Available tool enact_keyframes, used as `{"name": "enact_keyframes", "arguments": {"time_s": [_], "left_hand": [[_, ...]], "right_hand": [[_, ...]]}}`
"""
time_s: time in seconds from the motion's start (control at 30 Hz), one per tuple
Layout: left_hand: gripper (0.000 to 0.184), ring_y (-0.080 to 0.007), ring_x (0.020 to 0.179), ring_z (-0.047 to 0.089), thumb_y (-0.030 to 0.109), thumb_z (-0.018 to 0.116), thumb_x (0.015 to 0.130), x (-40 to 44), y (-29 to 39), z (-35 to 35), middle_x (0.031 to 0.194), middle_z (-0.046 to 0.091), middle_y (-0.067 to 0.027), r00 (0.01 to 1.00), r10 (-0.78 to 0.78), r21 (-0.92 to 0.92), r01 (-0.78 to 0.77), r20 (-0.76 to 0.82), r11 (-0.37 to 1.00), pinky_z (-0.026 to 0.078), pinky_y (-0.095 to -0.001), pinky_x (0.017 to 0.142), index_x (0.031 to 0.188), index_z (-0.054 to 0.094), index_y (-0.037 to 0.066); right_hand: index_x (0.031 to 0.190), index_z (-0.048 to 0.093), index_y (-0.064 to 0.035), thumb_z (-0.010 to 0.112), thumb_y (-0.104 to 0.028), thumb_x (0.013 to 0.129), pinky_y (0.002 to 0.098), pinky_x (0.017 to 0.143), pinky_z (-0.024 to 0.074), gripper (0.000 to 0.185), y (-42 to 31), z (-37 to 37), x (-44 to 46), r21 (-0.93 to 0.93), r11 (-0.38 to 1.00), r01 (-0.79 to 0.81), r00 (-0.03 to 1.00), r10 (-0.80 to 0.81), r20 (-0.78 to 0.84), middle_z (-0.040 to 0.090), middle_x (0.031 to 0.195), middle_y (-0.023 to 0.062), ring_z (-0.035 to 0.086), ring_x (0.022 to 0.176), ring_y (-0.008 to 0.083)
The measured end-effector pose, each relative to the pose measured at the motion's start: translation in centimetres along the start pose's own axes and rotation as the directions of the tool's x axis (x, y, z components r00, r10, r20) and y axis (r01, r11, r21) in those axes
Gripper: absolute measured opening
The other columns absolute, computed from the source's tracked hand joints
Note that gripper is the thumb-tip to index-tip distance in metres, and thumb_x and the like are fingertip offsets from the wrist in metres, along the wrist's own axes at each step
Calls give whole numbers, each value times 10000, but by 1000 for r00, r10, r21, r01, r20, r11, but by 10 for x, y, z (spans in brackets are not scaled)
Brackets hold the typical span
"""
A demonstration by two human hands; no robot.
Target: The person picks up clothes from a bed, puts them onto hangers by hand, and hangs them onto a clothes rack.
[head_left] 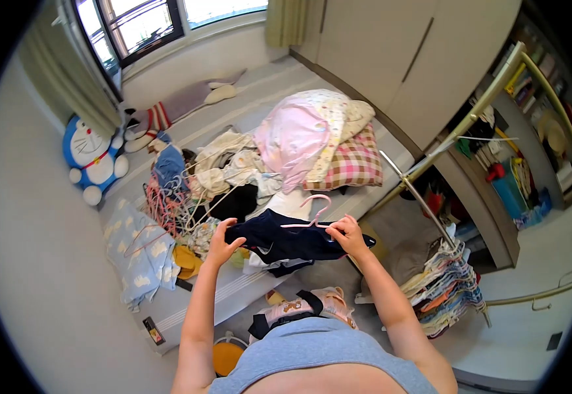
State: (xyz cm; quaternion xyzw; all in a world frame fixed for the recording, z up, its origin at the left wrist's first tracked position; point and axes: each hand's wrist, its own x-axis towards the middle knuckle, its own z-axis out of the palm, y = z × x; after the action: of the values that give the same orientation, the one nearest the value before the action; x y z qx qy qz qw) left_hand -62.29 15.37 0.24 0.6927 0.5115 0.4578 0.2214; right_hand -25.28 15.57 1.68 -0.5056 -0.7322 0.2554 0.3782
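A dark navy garment (286, 238) is stretched sideways between my two hands, above the near edge of the bed. My left hand (223, 244) has hold of its left end, thumb and fingers bent around the cloth. At its right part my right hand (346, 235) pinches the garment together with the arm of a pink hanger (320, 209). The hanger's hook points up, and part of the hanger lies over the cloth. Behind the garment is a pile of loose clothes (233, 164) on the bed.
Tangled hangers (167, 197) lie left of the pile, by a blue cloud-print cloth (140, 246). Farther back are a pink blanket (292, 134), a checked pillow (355, 157) and plush toys (92, 154). At right, many clothes (440, 289) hang on a metal rack (424, 203).
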Motion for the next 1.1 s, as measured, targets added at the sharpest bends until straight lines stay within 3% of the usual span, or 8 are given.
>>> {"name": "enact_keyframes", "arguments": {"time_s": [0.03,0.17,0.37,0.53,0.6,0.63,0.73,1.1], "left_hand": [[517,-260,811,613,237,720,714,4,-2,11,853,632,-124,1000,9,41,-10,24,999,471,-324,757,1134,498,33],[271,-296,780,636,149,635,795,20,-7,57,837,640,-180,960,-97,-58,116,261,992,480,-342,711,1016,580,3],[141,-315,660,619,125,574,829,44,-26,143,728,622,-186,982,-187,109,188,-15,976,460,-354,601,883,641,13],[310,-368,748,595,235,665,728,55,24,254,794,620,-215,867,-379,408,234,325,883,470,-413,709,932,630,4],[449,-389,916,555,206,672,714,42,40,314,987,586,-231,946,-148,425,12,289,905,449,-414,818,1096,553,2],[566,-407,1027,493,185,676,709,43,68,336,1110,523,-239,906,-202,367,57,371,928,412,-420,886,1199,463,1],[498,-371,1014,514,163,659,731,32,133,405,1065,558,-203,845,-82,145,5,529,989,413,-411,883,1182,487,42],[331,-315,978,566,145,624,772,-22,284,524,1044,587,-168,605,196,-168,-104,771,980,449,-375,842,1079,574,33]], "right_hand": [[730,657,-93,652,-237,784,405,918,339,154,9,-12,-8,30,999,-35,999,35,-30,573,611,-20,530,689,155],[729,641,-62,628,-180,798,293,705,379,138,34,-63,-39,183,961,-209,957,239,-161,567,601,-17,499,653,144],[792,630,-22,586,-185,872,187,583,366,187,83,-144,-113,541,761,-359,718,595,-361,537,633,-17,478,604,51],[837,638,-17,568,-201,880,200,616,386,201,95,-173,-157,645,632,-429,661,707,-253,557,652,-5,494,612,65],[897,651,-24,560,-206,886,193,638,403,204,100,-175,-168,647,624,-438,702,687,-188,557,647,-6,507,622,66],[916,652,-25,560,-209,887,193,641,406,209,103,-175,-172,621,627,-470,691,699,-184,558,649,-6,511,625,67],[954,625,0,531,-191,904,191,666,403,218,135,-176,-195,674,610,-415,688,696,-206,552,660,-8,513,646,68],[952,644,-46,584,-236,880,240,713,397,212,231,-209,-226,859,488,-158,220,865,-451,608,792,-9,508,719,72]]}}
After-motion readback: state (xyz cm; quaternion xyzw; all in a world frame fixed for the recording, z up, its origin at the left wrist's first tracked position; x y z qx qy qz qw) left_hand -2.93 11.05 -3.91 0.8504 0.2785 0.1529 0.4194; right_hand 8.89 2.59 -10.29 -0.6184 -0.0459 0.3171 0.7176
